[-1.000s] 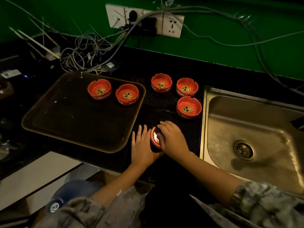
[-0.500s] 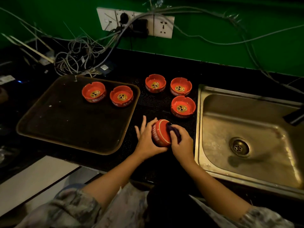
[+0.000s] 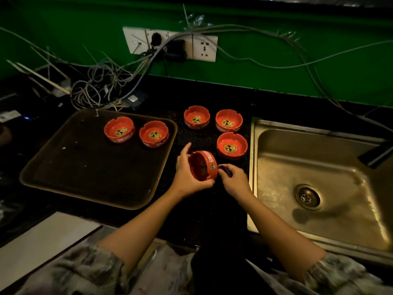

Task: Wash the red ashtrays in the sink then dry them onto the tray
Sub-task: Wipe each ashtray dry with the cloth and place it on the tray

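- Where the green wall (image 3: 276,67) meets the black worktop (image 3: 212,209), cables (image 3: 102,86) tangle below sockets (image 3: 170,44).
- Left hand (image 3: 187,177) grasps a tilted red ashtray (image 3: 204,166); right hand (image 3: 234,182) pinches a dark cloth (image 3: 223,167).
- Two ashtrays (image 3: 136,133) sit on the tray (image 3: 63,179), three (image 3: 223,130) beside the sink (image 3: 319,188).

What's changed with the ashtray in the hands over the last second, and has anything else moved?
The held ashtray came up off the black mat and turned over: its underside faced the camera, now its bowl does. The left hand grips it; the right hand, with a dark cloth, has slid to its side. Two ashtrays on the tray and three on the mat stayed put.
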`<action>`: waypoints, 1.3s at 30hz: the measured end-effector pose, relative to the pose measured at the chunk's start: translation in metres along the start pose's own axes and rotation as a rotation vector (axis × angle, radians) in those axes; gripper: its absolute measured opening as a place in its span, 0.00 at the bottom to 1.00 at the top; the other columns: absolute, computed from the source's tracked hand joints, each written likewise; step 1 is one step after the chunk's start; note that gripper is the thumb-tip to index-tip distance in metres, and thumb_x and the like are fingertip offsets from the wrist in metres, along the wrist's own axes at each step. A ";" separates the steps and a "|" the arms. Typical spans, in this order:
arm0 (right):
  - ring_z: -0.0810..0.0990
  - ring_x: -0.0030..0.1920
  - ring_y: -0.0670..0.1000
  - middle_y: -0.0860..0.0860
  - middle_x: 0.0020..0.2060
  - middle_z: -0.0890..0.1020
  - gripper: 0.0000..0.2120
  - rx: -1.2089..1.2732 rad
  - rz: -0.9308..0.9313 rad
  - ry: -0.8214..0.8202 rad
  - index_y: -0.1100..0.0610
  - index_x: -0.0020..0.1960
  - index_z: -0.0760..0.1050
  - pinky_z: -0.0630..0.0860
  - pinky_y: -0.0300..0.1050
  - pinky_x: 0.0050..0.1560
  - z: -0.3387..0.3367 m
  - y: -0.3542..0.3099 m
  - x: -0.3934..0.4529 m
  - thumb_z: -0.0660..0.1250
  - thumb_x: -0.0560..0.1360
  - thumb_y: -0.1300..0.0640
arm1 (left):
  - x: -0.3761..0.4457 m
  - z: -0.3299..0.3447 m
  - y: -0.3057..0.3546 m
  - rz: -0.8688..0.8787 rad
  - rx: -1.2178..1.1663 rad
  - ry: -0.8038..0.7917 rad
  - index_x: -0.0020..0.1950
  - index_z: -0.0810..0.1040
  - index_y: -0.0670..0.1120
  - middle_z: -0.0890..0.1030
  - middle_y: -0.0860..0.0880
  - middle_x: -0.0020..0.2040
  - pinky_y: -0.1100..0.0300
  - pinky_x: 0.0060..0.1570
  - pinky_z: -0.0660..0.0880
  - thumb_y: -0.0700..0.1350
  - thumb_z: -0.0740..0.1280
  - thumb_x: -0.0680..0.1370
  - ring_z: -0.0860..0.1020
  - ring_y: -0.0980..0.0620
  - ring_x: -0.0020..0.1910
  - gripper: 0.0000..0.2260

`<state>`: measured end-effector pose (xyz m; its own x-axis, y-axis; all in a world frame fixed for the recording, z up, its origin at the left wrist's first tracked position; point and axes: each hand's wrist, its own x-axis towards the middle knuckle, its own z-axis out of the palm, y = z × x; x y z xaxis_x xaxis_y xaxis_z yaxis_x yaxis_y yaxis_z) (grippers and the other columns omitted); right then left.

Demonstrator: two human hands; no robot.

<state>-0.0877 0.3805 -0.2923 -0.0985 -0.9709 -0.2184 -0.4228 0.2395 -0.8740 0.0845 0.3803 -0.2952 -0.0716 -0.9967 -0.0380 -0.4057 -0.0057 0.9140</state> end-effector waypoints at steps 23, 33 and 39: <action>0.76 0.60 0.55 0.52 0.57 0.80 0.18 -0.575 -0.359 0.247 0.58 0.61 0.77 0.72 0.54 0.63 0.109 -0.003 0.032 0.71 0.72 0.58 | 0.100 -0.278 -0.111 -0.319 0.283 0.752 0.72 0.60 0.49 0.65 0.37 0.70 0.42 0.68 0.63 0.45 0.82 0.61 0.59 0.37 0.70 0.46; 0.73 0.66 0.54 0.51 0.64 0.76 0.24 -0.695 -0.371 0.228 0.56 0.65 0.74 0.72 0.57 0.63 0.110 0.007 0.029 0.74 0.70 0.56 | 0.155 -0.318 -0.143 -0.356 0.266 0.649 0.69 0.61 0.48 0.64 0.36 0.70 0.43 0.66 0.64 0.45 0.82 0.62 0.57 0.36 0.70 0.42; 0.73 0.64 0.54 0.49 0.63 0.77 0.26 -0.628 -0.383 0.182 0.55 0.65 0.75 0.72 0.58 0.63 0.108 0.007 0.031 0.75 0.68 0.63 | 0.161 -0.322 -0.155 -0.366 0.267 0.604 0.71 0.61 0.49 0.63 0.37 0.71 0.42 0.68 0.64 0.42 0.82 0.61 0.57 0.37 0.71 0.44</action>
<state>0.0035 0.3522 -0.3518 0.0341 -0.9842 0.1735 -0.8857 -0.1102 -0.4509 0.4296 0.1948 -0.3132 0.5913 -0.8062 -0.0217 -0.5201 -0.4018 0.7537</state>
